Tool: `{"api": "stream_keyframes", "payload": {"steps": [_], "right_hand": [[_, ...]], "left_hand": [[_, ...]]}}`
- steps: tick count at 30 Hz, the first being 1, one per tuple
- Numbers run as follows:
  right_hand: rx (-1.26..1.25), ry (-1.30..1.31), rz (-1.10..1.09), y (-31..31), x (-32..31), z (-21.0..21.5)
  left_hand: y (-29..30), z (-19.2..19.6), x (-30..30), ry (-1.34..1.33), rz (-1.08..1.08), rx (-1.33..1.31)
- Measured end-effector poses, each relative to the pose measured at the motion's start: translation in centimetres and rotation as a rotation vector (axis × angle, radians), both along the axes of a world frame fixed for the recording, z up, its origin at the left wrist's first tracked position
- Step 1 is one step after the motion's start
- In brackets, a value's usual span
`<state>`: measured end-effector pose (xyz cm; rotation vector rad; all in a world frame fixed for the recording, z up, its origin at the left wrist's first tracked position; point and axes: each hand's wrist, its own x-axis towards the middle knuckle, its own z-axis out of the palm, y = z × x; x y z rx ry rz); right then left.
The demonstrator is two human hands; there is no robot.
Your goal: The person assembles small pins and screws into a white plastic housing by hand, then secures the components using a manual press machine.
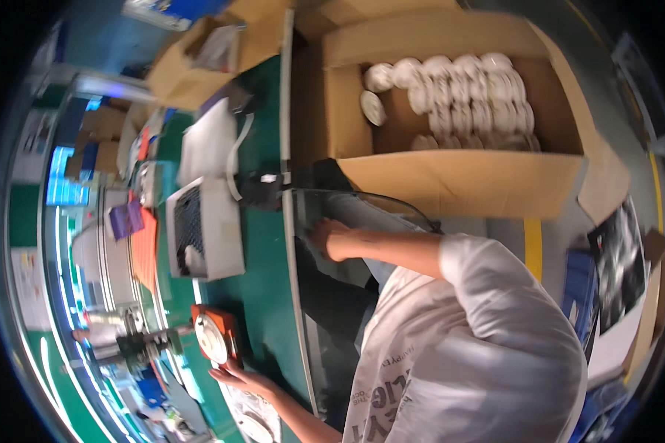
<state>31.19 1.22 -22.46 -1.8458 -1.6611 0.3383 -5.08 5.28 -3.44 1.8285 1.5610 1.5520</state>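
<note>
My left hand reaches over the green bench, fingers stretched out, beside the lower edge of an orange fixture. On this fixture sits a round white disc-shaped part; whether my fingertips touch either is unclear. Just below my left hand another round white part lies on a pale surface. My right hand is low beside the bench edge, over my lap, its fingers smeared by motion. I cannot make out anything in it.
Beside the bench stands an open cardboard box with several rows of round white parts. A white bin with dark contents stands on the green bench. Beyond the fixture is a dark metal machine. A dark cable or hoop curves near my right arm.
</note>
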Motion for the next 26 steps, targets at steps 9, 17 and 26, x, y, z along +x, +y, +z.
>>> {"api": "stream_keyframes", "payload": {"steps": [9,17,26], "right_hand": [[-0.189,0.503,-0.055,11.0,3.5,-4.4],[-0.283,0.837,-0.185,11.6,7.2,-8.1],[-0.184,1.058,0.031,23.7,0.5,-15.2]], "left_hand": [[3.5,-0.8,-4.5,-0.443,0.175,-0.134],[0.1,0.0,0.9,-0.305,0.225,-0.033],[0.7,-0.5,-3.1,-0.194,0.204,-0.047]]}}
